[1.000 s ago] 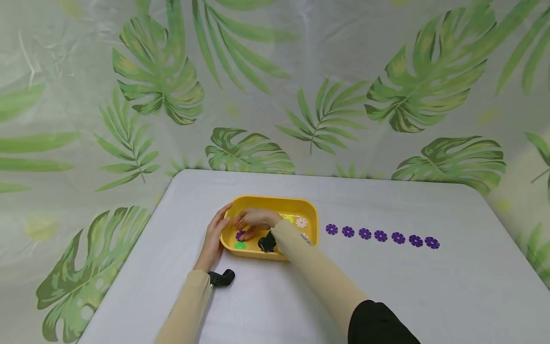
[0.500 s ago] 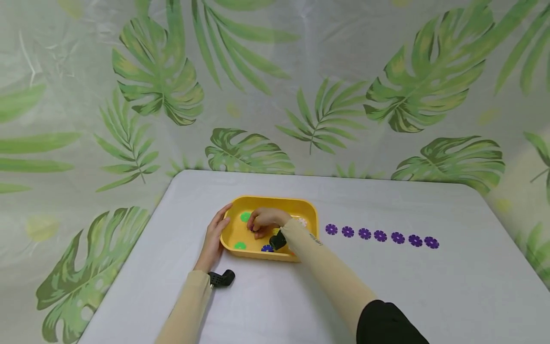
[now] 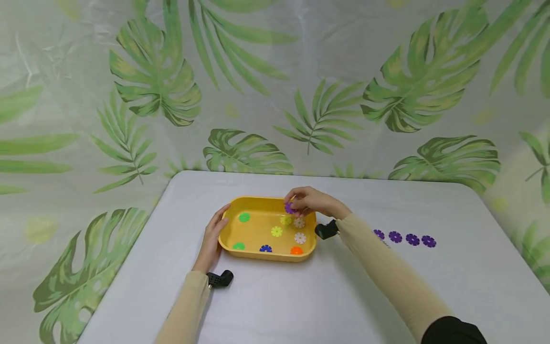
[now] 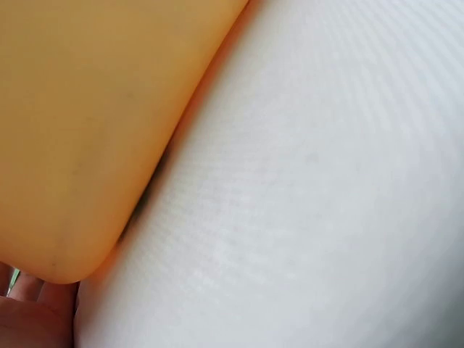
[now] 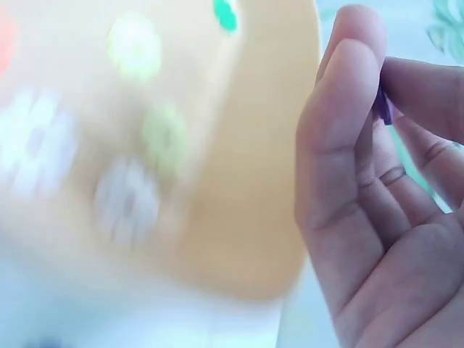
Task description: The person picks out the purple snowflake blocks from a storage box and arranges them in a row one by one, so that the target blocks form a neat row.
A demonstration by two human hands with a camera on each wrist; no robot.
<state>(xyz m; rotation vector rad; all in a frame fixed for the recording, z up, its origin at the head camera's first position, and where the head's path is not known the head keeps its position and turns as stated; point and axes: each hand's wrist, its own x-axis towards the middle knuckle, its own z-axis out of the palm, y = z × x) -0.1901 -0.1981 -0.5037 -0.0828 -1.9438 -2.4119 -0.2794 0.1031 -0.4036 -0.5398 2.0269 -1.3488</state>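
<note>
My right hand (image 3: pixel 315 200) pinches a purple flower-shaped disc (image 3: pixel 290 208) between thumb and fingertips, raised over the far right corner of a yellow tray (image 3: pixel 258 257). In the right wrist view only a thin edge of that purple disc (image 5: pixel 384 106) shows between the fingers. At the tray's left end my left hand (image 3: pixel 210 239) grips the rim, its thumb at the edge. The left wrist view shows part of the left hand (image 4: pixel 36 312) against the tray's corner. Inside the tray lie loose discs: green (image 3: pixel 244 217), yellow (image 3: pixel 277 231), white (image 3: pixel 300 238), blue (image 3: pixel 266 248) and orange (image 3: pixel 296 250).
To the right of the tray, a row of several purple discs (image 3: pixel 412 239) lies on the white tabletop (image 3: pixel 275 306); my right forearm hides part of it. A leaf-patterned curtain (image 3: pixel 258 95) hangs behind the table's far edge.
My right hand has picked the purple disc out of the tray's left part and moved it right, to above the far right corner. My left hand stays on the rim.
</note>
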